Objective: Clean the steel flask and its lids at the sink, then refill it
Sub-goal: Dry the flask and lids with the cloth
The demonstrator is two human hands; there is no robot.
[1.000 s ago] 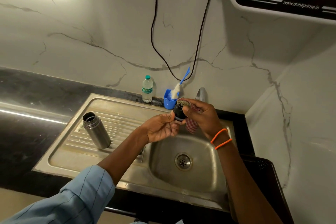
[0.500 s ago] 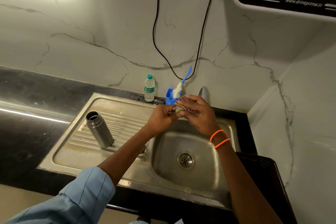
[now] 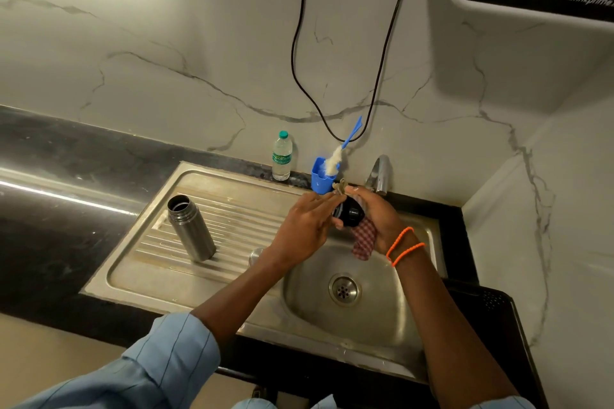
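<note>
The steel flask (image 3: 191,229) stands open and upright on the sink's ribbed drainboard (image 3: 139,262), left of both hands. Over the basin I hold a black lid (image 3: 349,213) between my hands. My left hand (image 3: 305,229) grips the lid from the left, fingers reaching to its top. My right hand (image 3: 378,214) wraps the lid from the right with a red checked cloth (image 3: 363,241) that hangs below it. A small greyish scrap (image 3: 339,188) sticks up above the lid. A small round steel piece (image 3: 255,254) shows beside my left wrist.
The tap (image 3: 381,173) curves just behind my right hand. A blue cup with a brush (image 3: 321,180) and a plastic water bottle (image 3: 281,156) stand at the sink's back edge. A black cable (image 3: 299,76) hangs above them. A black crate (image 3: 491,309) sits right of the basin (image 3: 378,315).
Both hands have lowered slightly and opened out, so the black lid and the hanging checked cloth show again. The flask has not moved.
</note>
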